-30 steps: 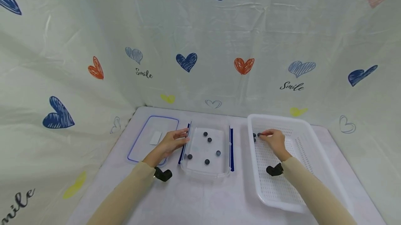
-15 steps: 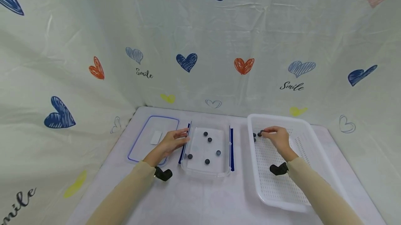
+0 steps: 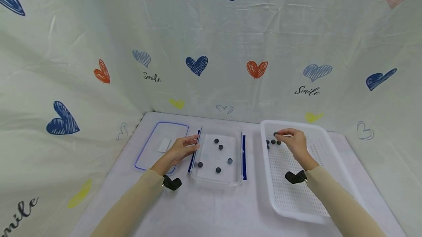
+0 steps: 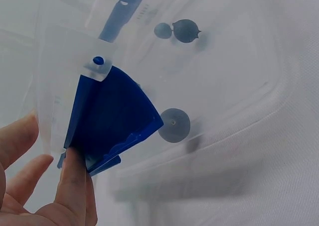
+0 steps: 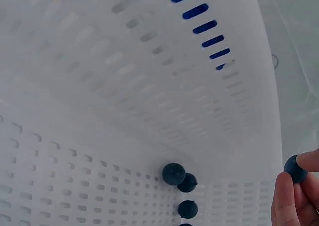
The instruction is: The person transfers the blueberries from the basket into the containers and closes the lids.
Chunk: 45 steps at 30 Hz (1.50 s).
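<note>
My right hand (image 3: pixel 296 143) pinches a dark blueberry (image 5: pixel 295 169) between thumb and fingertips, level with the far left rim of the white basket (image 3: pixel 329 141) in the head view. Below it in the basket corner lie several more blueberries (image 3: pixel 273 141) in a loose row. My left hand (image 3: pixel 179 151) rests its fingers along the left side of the clear plastic box (image 3: pixel 215 184). In the left wrist view its fingertips touch the box wall and the hanging blue latch flap (image 4: pixel 114 116). Several blueberries (image 3: pixel 218 170) sit spread over the box floor.
The box's blue-edged clear lid (image 3: pixel 145 147) lies left of it, with a small white rectangle (image 3: pixel 164 144) on it. A second blue latch (image 3: pixel 244 156) hangs on the box's right side. Behind the table (image 3: pixel 227 215) hangs a heart-patterned curtain (image 3: pixel 280 28).
My right hand has shifted slightly right and up, and the blueberry at its fingertips has risen. More blueberries in the basket corner now show below it. My left hand stays put.
</note>
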Available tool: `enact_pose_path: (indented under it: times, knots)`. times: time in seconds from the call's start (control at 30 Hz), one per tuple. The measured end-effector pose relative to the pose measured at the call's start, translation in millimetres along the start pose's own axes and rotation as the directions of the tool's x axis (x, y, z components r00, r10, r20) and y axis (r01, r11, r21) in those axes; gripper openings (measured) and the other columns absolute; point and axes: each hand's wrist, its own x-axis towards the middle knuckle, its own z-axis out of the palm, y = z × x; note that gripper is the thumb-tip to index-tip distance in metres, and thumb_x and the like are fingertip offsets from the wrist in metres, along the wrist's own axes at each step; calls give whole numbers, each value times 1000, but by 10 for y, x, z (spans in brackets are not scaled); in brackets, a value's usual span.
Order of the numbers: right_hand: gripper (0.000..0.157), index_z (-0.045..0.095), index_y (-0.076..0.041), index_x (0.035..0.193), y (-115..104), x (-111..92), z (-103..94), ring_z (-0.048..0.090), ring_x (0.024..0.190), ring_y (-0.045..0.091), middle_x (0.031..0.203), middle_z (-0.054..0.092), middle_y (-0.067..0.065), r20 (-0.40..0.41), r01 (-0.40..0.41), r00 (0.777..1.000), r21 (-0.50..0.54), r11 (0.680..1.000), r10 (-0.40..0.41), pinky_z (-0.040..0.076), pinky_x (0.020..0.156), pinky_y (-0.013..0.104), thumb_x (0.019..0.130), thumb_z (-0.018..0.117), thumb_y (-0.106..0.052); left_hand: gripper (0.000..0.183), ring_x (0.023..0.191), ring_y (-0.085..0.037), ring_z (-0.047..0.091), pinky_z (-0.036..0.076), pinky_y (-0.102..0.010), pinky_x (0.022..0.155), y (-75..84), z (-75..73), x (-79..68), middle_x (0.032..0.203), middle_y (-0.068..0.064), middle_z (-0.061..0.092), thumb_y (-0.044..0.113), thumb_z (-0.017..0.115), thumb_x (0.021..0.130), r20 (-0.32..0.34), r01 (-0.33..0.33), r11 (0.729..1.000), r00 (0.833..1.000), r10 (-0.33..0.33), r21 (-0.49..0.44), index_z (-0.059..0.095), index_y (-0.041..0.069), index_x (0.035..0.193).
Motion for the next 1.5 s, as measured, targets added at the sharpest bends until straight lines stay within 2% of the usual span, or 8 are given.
enact_pose_path:
  times: [0.3,0.67,0.97,1.07,1.27,1.5]
  knots:
    - [29,69,11,109,-187,-22,62,65,77,-1,105,70,18,28,9,1000,86,996,-12,55,74,25,88,76,-9,56,137,-37,42,41,-47,108,12,-1,-6,149,-24,44,9,70,95,-4,2,1000,1000,-2,10,49,5,147]
    - [29,68,11,110,-401,-60,150,66,80,1,110,67,19,77,18,997,160,987,-30,55,74,22,89,76,-8,56,137,-36,43,41,-46,108,-23,-19,15,148,-23,45,10,71,94,-11,14,1000,1000,-14,5,50,7,146]
    - [31,68,11,110,-592,-103,311,70,84,6,110,68,20,147,13,988,241,970,-49,55,78,21,88,78,-10,56,136,-36,45,41,-46,108,-10,-17,4,148,-23,46,10,71,94,-19,19,1000,1000,-19,7,51,7,146]
    - [30,68,10,109,-657,-123,380,71,87,8,110,68,19,176,16,982,252,968,-62,55,83,26,87,78,-8,56,135,-36,45,42,-46,108,-4,-17,-2,148,-23,46,11,71,94,-19,19,1000,1000,-18,11,51,8,146]
    - [27,69,9,106,-737,-142,516,72,88,12,108,68,17,227,16,971,259,966,-77,52,95,43,86,79,-7,56,137,-36,44,41,-47,108,1,-11,-12,149,-23,45,9,70,95,-8,16,1000,1000,-16,-4,50,6,147]
    - [25,70,8,104,-782,-158,639,71,85,12,108,68,17,259,7,963,248,969,-74,51,93,44,84,79,-5,56,137,-36,43,41,-46,108,1,0,-9,149,-23,45,10,70,95,-8,14,1000,1000,-14,-6,50,6,147]
